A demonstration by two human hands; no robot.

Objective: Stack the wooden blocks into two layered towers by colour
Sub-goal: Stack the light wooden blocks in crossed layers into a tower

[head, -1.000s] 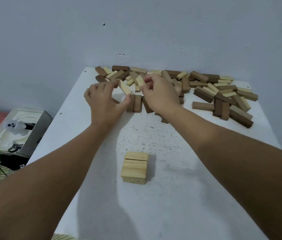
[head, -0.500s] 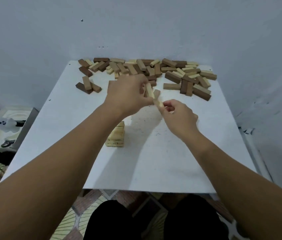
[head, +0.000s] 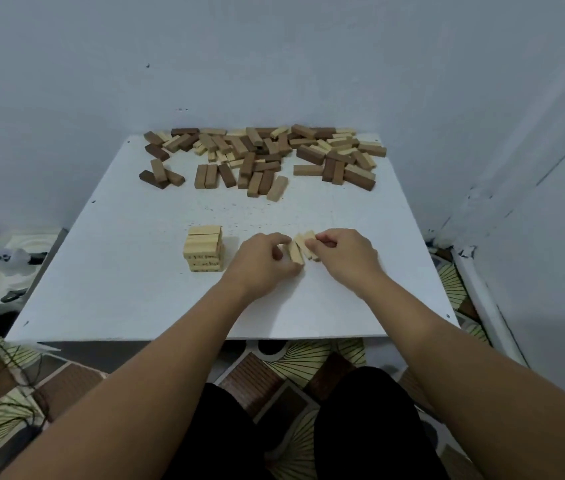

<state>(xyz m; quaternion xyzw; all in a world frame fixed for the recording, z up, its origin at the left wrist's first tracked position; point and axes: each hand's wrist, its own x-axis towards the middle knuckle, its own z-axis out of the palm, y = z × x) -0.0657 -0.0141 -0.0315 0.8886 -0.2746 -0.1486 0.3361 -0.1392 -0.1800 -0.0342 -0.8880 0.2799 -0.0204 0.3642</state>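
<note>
both hands (head: 263,259) (head: 345,252) pinch light blocks (head: 300,249) beside the light tower (head: 204,248).

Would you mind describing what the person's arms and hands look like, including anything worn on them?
Both forearms are bare as far up as the view shows; no sleeve is visible. The left hand and right hand wear no gloves, and no watch, bracelet or ring can be seen. Dark trousers show at the bottom of the view.
</note>
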